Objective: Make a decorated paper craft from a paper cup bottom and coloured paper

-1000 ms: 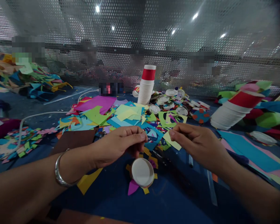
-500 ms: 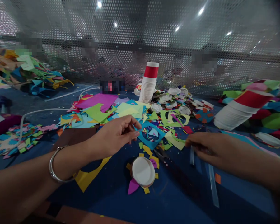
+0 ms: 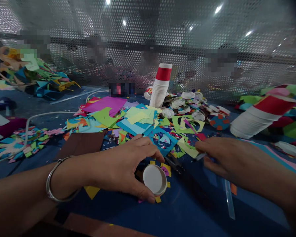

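A small round white paper piece (image 3: 153, 179) with a raised rim lies on the dark blue table, with yellow and purple paper bits sticking out around it. My left hand (image 3: 128, 164), a silver bangle on its wrist, reaches around its left side with thumb and fingers spread apart. To the right, my right hand (image 3: 219, 154) has thumb and fingers pinched on a short clear strip (image 3: 199, 156). Black scissors (image 3: 174, 164) lie between the two hands. Another clear strip (image 3: 229, 199) rests below my right hand.
Coloured paper scraps (image 3: 138, 118) cover the middle. Behind stands a tall stack of paper cups (image 3: 160, 87); a second stack (image 3: 261, 115) leans at the right. White discs (image 3: 179, 102) are heaped near the mesh wall. A white cord (image 3: 28, 125) curves at the left.
My left hand has moved down and right to the round piece, its fingers opening wider. My right hand stays at about the same place, and the short strip in it is now tilted differently.
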Available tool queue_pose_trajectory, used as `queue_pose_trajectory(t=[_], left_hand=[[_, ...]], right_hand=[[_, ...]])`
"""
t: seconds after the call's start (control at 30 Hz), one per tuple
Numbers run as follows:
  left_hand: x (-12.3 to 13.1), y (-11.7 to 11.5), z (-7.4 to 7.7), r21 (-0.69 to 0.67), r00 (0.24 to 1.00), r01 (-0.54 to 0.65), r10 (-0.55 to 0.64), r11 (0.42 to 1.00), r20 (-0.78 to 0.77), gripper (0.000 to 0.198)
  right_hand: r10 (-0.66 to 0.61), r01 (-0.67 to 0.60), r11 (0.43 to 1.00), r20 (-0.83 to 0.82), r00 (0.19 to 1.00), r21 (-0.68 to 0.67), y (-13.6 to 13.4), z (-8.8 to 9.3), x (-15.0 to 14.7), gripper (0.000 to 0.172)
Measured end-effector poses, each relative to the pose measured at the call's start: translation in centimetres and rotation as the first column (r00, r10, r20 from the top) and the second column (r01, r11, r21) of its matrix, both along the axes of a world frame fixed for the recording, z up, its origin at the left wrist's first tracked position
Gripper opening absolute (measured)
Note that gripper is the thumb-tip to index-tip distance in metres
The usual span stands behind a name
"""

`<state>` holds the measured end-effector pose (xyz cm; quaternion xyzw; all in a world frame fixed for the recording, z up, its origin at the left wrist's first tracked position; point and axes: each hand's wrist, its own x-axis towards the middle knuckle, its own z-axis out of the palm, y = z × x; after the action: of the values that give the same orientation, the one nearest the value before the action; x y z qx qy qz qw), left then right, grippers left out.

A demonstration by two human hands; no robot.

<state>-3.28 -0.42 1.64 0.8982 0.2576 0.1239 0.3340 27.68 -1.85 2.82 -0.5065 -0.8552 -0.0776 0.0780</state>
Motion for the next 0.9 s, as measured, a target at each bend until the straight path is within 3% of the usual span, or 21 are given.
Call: queue_pose_trajectory(t=[0.07, 0.13, 0.23, 0.3, 0.4, 0.5, 0.67, 0.77, 0.9], left_hand=[[-0.1, 0.2, -0.1, 0.013, 1.0, 0.025, -0.026, 1.0, 0.017, 0.059], [0.0, 0.2, 0.0, 0.028, 0.999, 0.046, -0.046, 0.999, 0.01, 0.051], [0.3, 0.0, 0.1, 0.056, 0.999, 0.012, -0.01, 0.998, -0.035, 0.047], [0.5, -0.1, 0.1, 0.063, 0.997, -0.05, 0.053, 0.997, -0.056, 0.049], [0.7, -0.3, -0.2, 0.078, 0.995, -0.078, 0.082, 0.994, -0.054, 0.06], [0.6, -0.4, -0.2, 0.113, 0.999, -0.019, 0.022, 0.993, -0.025, 0.071], [0.5, -0.4, 0.1, 0.09, 0.997, 0.071, -0.068, 0.993, -0.037, 0.052], [0.5, -0.5, -0.1, 0.119, 0.999, 0.01, -0.004, 0.993, -0.051, 0.052], [0.5, -0.8, -0.6, 0.226, 0.99, -0.1, 0.12, 0.969, -0.077, 0.066]], right_hand=[[0.019, -0.019, 1.0, 0.12, 0.993, -0.004, -0.1, 0.4, -0.3, 0.006], [0.006, -0.02, 0.996, 0.161, 0.987, 0.084, -0.3, 0.7, -0.5, 0.004], [0.021, -0.03, 0.973, 0.046, 0.999, 0.228, -0.8, 0.7, -0.7, 0.002], [0.041, -0.016, 0.967, -0.091, 0.995, 0.255, -1.1, 0.6, -0.9, 0.008], [0.053, -0.003, 0.98, -0.25, 0.967, 0.198, -1.4, 0.4, -1.3, 0.011], [0.026, 0.002, 0.996, -0.311, 0.95, 0.091, -1.4, 0.4, -1.7, 0.005], [-0.063, 0.046, 0.997, -0.278, 0.958, -0.068, -0.6, -0.1, -1.6, 0.007], [-0.061, 0.016, 0.987, -0.281, 0.958, -0.162, -0.3, -0.6, -1.3, 0.013], [-0.054, 0.029, 0.996, -0.309, 0.95, -0.085, -0.6, -0.2, -1.6, 0.012]])
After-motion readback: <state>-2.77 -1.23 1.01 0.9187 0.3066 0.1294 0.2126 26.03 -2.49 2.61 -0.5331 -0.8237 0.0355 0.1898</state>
